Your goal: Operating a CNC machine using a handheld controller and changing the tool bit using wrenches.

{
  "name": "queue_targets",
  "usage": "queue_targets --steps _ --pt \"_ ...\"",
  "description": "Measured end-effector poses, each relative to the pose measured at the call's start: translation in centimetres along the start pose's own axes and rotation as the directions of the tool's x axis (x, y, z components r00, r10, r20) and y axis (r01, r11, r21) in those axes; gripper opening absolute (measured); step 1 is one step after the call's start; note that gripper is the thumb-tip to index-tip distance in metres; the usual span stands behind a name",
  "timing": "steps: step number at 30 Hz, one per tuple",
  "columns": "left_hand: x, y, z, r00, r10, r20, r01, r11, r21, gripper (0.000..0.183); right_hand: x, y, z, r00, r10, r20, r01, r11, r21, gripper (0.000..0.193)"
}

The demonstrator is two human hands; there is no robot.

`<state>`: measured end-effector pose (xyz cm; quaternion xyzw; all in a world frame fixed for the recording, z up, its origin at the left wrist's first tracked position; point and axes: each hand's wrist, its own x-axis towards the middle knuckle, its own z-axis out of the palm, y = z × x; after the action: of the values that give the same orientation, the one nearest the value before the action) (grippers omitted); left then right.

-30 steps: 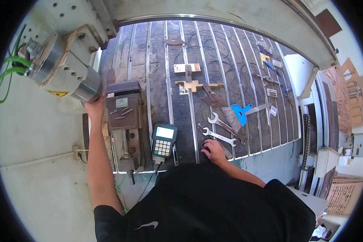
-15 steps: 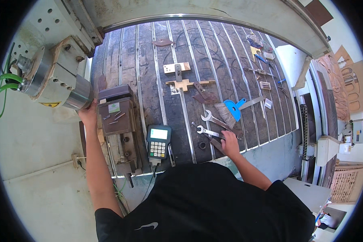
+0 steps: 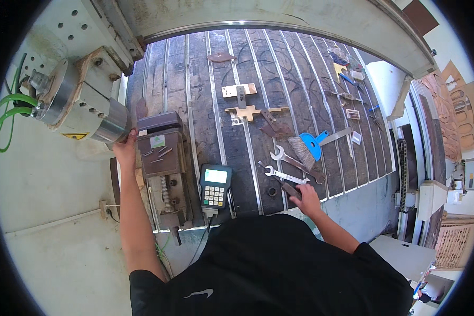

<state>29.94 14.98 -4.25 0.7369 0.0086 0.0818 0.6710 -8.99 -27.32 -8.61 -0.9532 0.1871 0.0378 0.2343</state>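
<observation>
Currently my right grip (image 3: 308, 202), half-curled, sits at the near end of the dark-handled tool (image 3: 289, 190) on the tabletop (image 3: 239, 158); long axis runs up-left, silver wrench (image 3: 286, 175) just beyond. Hold: cannot tell. Left grip (image 3: 125, 150), farther off, touches the spindle (image 3: 114, 124), closure hidden.

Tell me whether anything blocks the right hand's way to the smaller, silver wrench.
Nothing visible does. The right hand has its fingers by the right end of the silver wrench; contact is unclear. The dark handle lies beside the wrench, and the larger wrench lies beyond it.
</observation>
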Motion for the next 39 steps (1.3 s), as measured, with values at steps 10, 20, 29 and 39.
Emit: queue_targets --steps 10,20,29,39 --pt "0.2 -0.5 0.0 0.998 -0.035 0.043 0.035 0.999 0.009 0.018 -1.1 -3.1 -5.6 0.963 0.23 0.142 -0.255 0.947 0.196 0.035" --pt "0.4 -1.9 -1.2 0.999 0.032 -0.028 -0.031 0.999 0.036 0.017 2.7 -8.9 -9.4 0.988 0.152 -0.041 -0.116 0.877 0.466 0.035" --pt "-19.9 7.0 13.5 0.723 -0.337 0.603 0.642 0.65 -0.406 0.055 3.7 -15.2 -5.4 0.932 -0.355 0.071 0.254 0.782 0.569 0.039" --pt "-17.6 5.5 10.6 0.848 -0.421 0.323 0.53 0.652 -0.543 0.023 6.1 -19.6 -5.0 0.965 -0.215 0.148 0.046 0.698 0.715 0.037"
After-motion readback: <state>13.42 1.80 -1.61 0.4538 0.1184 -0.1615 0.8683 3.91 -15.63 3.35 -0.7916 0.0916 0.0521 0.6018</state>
